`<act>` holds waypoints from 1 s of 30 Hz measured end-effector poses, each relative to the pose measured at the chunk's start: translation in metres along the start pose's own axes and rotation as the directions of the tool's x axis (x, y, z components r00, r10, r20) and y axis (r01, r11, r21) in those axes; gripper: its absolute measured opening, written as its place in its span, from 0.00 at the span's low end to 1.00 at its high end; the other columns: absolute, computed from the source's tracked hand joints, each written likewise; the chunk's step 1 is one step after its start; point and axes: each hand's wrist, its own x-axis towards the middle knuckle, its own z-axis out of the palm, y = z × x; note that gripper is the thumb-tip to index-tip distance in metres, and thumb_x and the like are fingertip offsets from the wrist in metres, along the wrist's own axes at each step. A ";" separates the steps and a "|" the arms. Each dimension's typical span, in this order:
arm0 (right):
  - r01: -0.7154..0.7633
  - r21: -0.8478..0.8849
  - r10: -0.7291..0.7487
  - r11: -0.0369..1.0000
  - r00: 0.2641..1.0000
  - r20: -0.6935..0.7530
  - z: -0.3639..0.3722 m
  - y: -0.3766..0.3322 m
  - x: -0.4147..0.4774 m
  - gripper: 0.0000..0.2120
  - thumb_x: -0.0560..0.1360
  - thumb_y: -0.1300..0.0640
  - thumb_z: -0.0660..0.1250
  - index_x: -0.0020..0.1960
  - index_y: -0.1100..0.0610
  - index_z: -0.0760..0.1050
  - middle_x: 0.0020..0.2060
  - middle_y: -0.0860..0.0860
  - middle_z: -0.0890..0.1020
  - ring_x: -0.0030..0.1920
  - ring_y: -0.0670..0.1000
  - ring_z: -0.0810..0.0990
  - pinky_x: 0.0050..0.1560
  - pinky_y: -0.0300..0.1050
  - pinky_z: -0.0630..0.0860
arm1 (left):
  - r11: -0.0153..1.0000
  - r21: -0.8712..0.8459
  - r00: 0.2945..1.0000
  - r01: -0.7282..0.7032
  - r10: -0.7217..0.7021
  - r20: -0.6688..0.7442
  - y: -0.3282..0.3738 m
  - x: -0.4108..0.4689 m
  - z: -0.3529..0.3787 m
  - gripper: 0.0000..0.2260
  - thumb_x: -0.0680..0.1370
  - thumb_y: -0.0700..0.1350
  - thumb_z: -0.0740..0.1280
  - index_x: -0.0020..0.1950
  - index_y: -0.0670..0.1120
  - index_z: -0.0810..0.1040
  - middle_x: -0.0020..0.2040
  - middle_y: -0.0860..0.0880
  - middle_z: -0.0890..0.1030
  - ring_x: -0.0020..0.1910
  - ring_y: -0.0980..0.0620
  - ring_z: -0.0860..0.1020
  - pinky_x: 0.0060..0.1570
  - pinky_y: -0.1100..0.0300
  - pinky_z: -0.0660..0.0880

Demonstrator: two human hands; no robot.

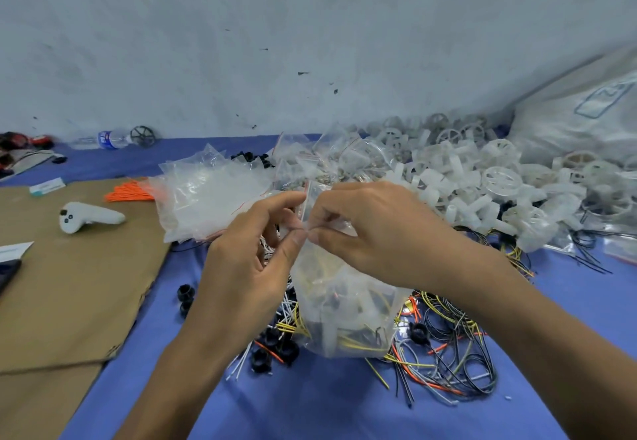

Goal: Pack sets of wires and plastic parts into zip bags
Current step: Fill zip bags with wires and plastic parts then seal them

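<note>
Much of the blue table (310, 412) lies under a heap of white plastic parts (458, 177) and loose wires (458, 360). The filled zip bag (344, 312) is held up over those wires, mid-table. The left hand (248, 260) and right hand (375, 232) each pinch its mouth at the red zip strip (305, 198), thumb against forefinger. A slipped pinch could drop the bag and spill its set; one wire end across the strip would likely leave the seal gaping.

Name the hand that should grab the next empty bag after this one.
Left, most likely. The empty bag stack lies just beyond the left hand; the right hand would cross the filled bag that both pinch.
</note>
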 end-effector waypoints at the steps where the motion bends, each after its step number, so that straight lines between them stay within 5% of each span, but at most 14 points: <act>1: -0.003 -0.012 0.003 1.000 1.000 0.001 0.000 0.001 -0.001 0.06 0.78 0.46 0.64 0.48 0.48 0.77 0.44 0.43 0.80 0.48 0.47 0.79 0.48 0.51 0.76 | 1.000 0.004 1.000 -0.002 0.002 -0.002 -0.001 0.000 -0.001 0.14 0.79 0.49 0.68 0.63 0.61 0.75 0.47 0.57 0.78 0.33 0.58 0.70 0.36 0.74 0.66; 4: -0.016 -0.038 0.016 0.999 1.000 -0.002 -0.003 0.006 -0.004 0.06 0.78 0.46 0.64 0.48 0.48 0.75 0.44 0.43 0.80 0.48 0.47 0.79 0.48 0.51 0.76 | 1.000 0.008 1.000 0.019 -0.019 -0.005 -0.003 0.001 -0.003 0.15 0.79 0.45 0.69 0.61 0.61 0.76 0.47 0.59 0.78 0.34 0.58 0.69 0.37 0.74 0.65; 9: -0.011 -0.078 0.009 0.997 1.000 -0.023 0.000 0.006 -0.007 0.07 0.78 0.45 0.63 0.49 0.46 0.76 0.45 0.42 0.80 0.49 0.46 0.78 0.48 0.50 0.75 | 0.957 0.277 0.996 -0.083 0.072 0.049 0.002 0.006 -0.002 0.06 0.78 0.52 0.68 0.55 0.55 0.80 0.49 0.62 0.78 0.52 0.58 0.72 0.51 0.70 0.66; 23: -0.048 -0.073 0.044 0.996 0.998 -0.048 -0.002 0.016 -0.019 0.07 0.79 0.44 0.62 0.49 0.46 0.75 0.46 0.41 0.79 0.49 0.45 0.77 0.49 0.51 0.75 | 0.946 0.314 0.997 -0.081 0.073 0.036 0.005 0.006 -0.002 0.05 0.77 0.52 0.67 0.48 0.52 0.80 0.46 0.60 0.79 0.50 0.54 0.73 0.49 0.60 0.69; 30: -0.100 0.012 0.101 0.995 0.990 -0.099 -0.018 0.043 -0.041 0.07 0.78 0.44 0.62 0.47 0.46 0.75 0.43 0.40 0.78 0.45 0.43 0.78 0.46 0.51 0.76 | 0.952 0.306 1.000 -0.014 0.010 0.014 0.002 0.003 -0.012 0.01 0.78 0.48 0.71 0.47 0.53 0.80 0.45 0.60 0.80 0.49 0.55 0.73 0.50 0.72 0.65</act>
